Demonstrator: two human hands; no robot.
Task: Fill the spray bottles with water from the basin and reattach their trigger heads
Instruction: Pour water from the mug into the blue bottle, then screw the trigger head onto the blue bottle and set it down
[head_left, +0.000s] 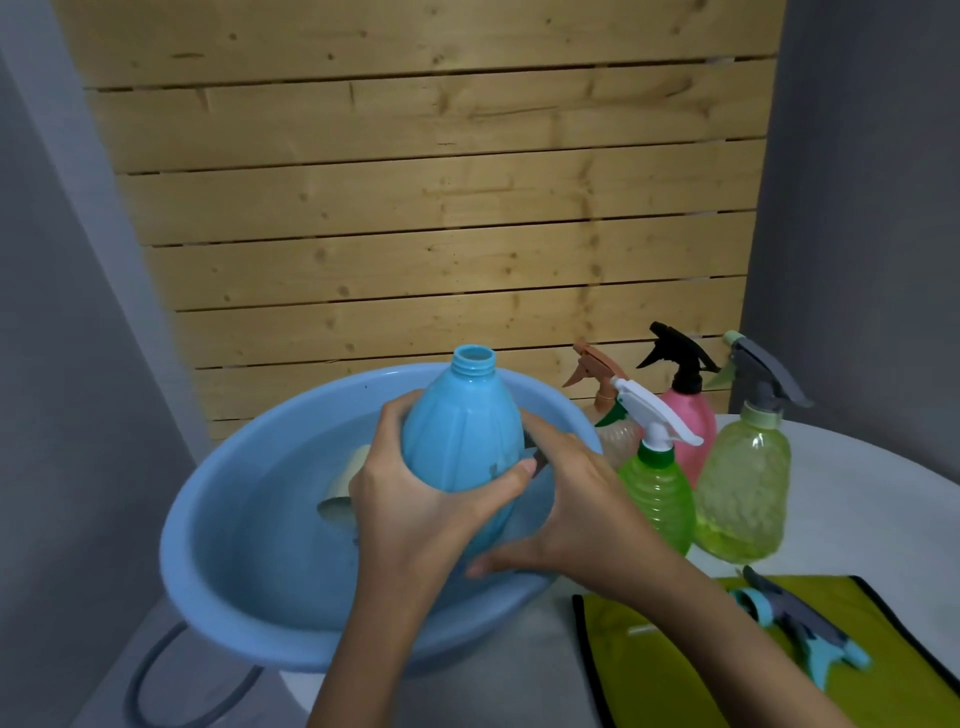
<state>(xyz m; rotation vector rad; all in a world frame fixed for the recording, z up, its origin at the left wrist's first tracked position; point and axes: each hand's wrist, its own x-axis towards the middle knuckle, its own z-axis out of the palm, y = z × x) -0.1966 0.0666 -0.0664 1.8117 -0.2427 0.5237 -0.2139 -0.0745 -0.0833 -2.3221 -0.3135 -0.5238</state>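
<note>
Blue and uncapped, the spray bottle (462, 431) stands upright over the water in the basin (208, 571) at the left edge of the table (857, 493). The left hand (415, 499) grasps its belly, thumb across the front and fingers round the left side. The right hand (576, 499) lies against its right flank with the thumb spread below. Its fingers are hidden, so I cannot tell whether they grip. A blue-and-grey trigger head (800, 634) lies on the green cloth (675, 675) at the near right corner.

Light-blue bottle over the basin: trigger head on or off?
Off. The glossy light-blue plastic bottle shows a bare, open threaded neck; a teal-and-grey trigger head lies apart on the yellow-green mat.
</note>
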